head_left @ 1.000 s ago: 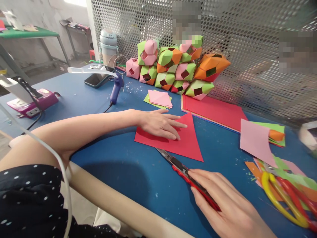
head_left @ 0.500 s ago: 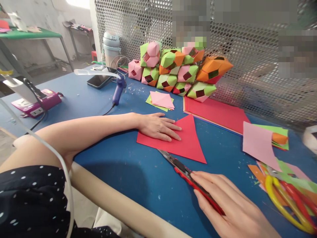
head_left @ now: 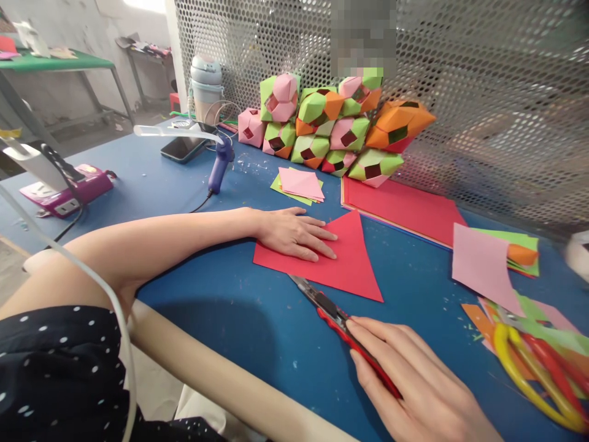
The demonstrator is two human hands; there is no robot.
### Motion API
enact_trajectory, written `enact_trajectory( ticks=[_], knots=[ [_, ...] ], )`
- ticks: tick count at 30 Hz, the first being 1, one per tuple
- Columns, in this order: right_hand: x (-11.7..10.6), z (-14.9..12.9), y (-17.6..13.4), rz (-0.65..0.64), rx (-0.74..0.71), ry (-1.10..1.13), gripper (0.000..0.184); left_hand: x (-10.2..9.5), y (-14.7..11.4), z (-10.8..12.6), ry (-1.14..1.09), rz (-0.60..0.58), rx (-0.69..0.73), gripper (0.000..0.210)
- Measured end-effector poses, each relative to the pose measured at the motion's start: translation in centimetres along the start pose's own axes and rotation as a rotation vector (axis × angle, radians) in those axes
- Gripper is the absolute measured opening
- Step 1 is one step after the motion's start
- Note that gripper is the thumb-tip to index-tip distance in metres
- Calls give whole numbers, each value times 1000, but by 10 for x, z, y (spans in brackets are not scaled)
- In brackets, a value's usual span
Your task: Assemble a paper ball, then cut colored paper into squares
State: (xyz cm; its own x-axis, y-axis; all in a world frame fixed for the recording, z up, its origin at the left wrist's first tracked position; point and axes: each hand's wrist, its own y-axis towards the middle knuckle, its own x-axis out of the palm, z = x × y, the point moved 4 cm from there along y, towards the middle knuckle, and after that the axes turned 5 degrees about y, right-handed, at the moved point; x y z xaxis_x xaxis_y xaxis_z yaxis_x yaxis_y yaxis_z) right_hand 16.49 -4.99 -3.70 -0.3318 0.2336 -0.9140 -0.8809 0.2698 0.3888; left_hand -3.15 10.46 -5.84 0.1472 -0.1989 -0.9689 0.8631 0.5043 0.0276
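Note:
My left hand [head_left: 299, 235] lies flat with fingers spread on a red sheet of paper [head_left: 352, 267], pressing it to the blue table. The sheet looks folded, with a pointed corner at the far side. In my right hand [head_left: 414, 374] is a red and black utility knife [head_left: 338, 322], gripped by its handle. Its blade points away to the left, and the tip meets the near edge of the paper, partly hidden there.
Colourful folded-paper shapes [head_left: 331, 126] are stacked against the perforated metal screen. Red sheets [head_left: 405, 209] and small paper squares [head_left: 301, 184] lie nearby. Yellow-handled scissors [head_left: 529, 374] rest on scraps at right. A blue glue gun [head_left: 221, 166], phone [head_left: 184, 147] and purple power strip [head_left: 73, 193] are left.
My right hand and the utility knife have shifted slightly left along the near edge of the red paper. My left hand stays in place on the sheet.

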Motion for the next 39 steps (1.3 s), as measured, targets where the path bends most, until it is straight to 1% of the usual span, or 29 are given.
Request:
enact_trajectory(
  ticks=[4, 6, 10, 13, 18, 21, 24, 30, 33, 36, 39],
  knots=[
    [3, 1, 2, 8, 65, 49, 25, 1, 0, 1, 43, -48, -1, 44],
    [5, 3, 3, 7, 104, 77, 24, 0, 0, 2, 39, -37, 11, 44],
    [5, 5, 5, 30, 114, 104, 24, -1, 0, 1, 8, 21, 16, 41],
    [5, 7, 6, 19, 145, 142, 24, -1, -1, 1, -4, 37, 20, 40],
    [3, 4, 7, 11, 84, 98, 28, -1, 0, 1, -9, 36, 16, 40],
    [3, 0, 8, 18, 45, 65, 28, -1, 0, 2, 13, -2, 1, 42],
    [5, -2, 10, 13, 46, 62, 25, 0, 0, 2, 16, -32, -4, 43],
    [7, -1, 13, 34, 106, 133, 24, 0, -1, 3, 41, -28, 2, 44],
    [9, 0, 14, 13, 131, 153, 25, 0, -1, 3, 40, -25, 18, 44],
    [9, 0, 17, 33, 113, 142, 24, 0, -1, 2, 26, -10, 18, 44],
    [9, 0, 18, 42, 80, 121, 26, 1, -1, 2, 25, -32, 10, 45]
  ],
)
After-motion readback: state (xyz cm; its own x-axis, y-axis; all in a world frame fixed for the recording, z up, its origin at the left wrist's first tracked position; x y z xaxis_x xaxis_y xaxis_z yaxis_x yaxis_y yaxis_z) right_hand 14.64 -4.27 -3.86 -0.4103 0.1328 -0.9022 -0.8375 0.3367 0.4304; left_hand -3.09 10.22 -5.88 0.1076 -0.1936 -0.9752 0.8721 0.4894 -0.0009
